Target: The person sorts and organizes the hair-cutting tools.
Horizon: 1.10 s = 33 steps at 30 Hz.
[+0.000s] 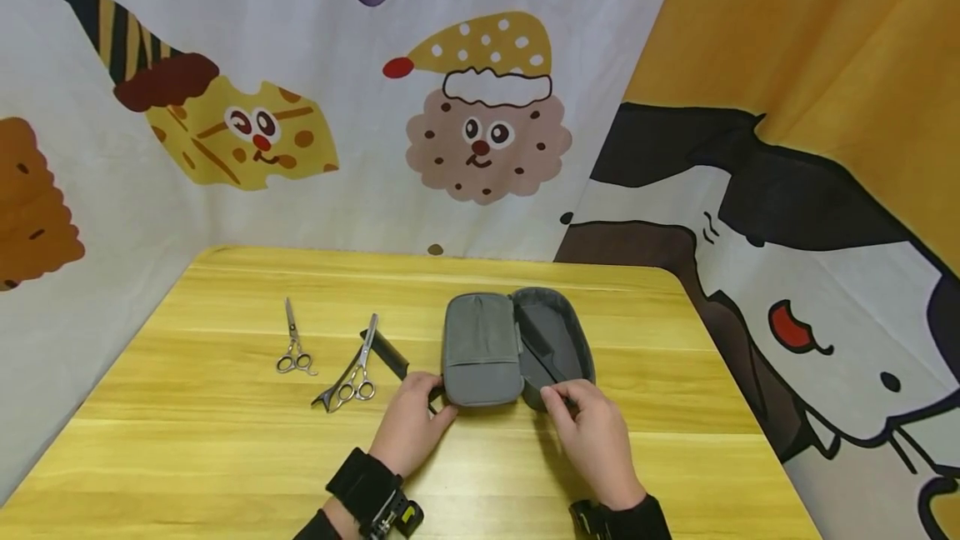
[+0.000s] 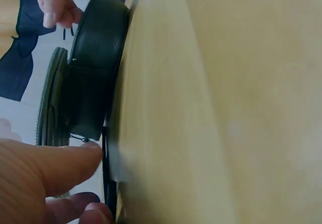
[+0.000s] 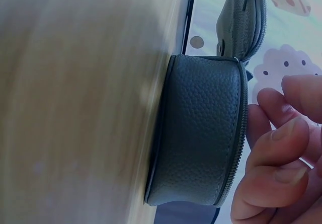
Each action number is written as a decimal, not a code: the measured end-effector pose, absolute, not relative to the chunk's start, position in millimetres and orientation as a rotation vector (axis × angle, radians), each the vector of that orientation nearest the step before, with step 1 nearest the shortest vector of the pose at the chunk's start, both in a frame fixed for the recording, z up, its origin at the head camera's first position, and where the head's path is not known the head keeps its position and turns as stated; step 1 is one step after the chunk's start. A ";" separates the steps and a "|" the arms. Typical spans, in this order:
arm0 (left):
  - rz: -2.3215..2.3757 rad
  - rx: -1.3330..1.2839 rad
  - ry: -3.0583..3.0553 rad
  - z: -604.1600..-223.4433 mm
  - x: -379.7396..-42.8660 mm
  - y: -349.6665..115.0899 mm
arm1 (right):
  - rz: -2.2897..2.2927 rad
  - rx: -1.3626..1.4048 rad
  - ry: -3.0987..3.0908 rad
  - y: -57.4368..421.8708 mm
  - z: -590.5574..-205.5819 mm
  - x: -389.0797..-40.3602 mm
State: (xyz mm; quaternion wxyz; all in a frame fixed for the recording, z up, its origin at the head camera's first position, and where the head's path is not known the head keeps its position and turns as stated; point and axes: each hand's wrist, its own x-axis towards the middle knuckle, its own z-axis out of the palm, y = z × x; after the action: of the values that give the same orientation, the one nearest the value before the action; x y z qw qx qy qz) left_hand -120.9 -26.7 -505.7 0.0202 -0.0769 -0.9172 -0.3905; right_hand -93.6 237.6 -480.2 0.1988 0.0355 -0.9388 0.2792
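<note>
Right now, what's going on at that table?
There's an open grey case with a person's left hand at its near left corner. The right hand is at the near edge of the other half, by the handle of a dark tool that's partly inside; I can't tell if it's gripped. Off to the left, two pairs of scissors, a comb and what looks like a clip lie on the table.

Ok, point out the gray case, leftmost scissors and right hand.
Gray case (image 1: 483,348): head view, left half.
Leftmost scissors (image 1: 293,331): head view, near the pivot.
Right hand (image 1: 594,438): head view, back of the hand.
</note>
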 end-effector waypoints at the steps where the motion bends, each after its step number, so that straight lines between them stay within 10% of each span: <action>1: -1.188 -0.231 -2.859 -504.9 -121.7 -25.8 | 0.781 0.097 -2.626 237.8 -480.2 -93.5; 33: -0.953 -0.196 -3.026 -488.2 -132.5 -47.9 | 0.782 0.163 -2.554 240.4 -482.2 -92.8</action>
State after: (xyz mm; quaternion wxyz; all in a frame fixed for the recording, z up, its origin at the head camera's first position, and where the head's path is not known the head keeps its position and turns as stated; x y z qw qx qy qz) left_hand -132.5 -47.9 -488.2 -0.0186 -0.0618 -0.9518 -0.2998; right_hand -92.8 240.4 -482.2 0.2304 0.0594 -0.9287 0.2844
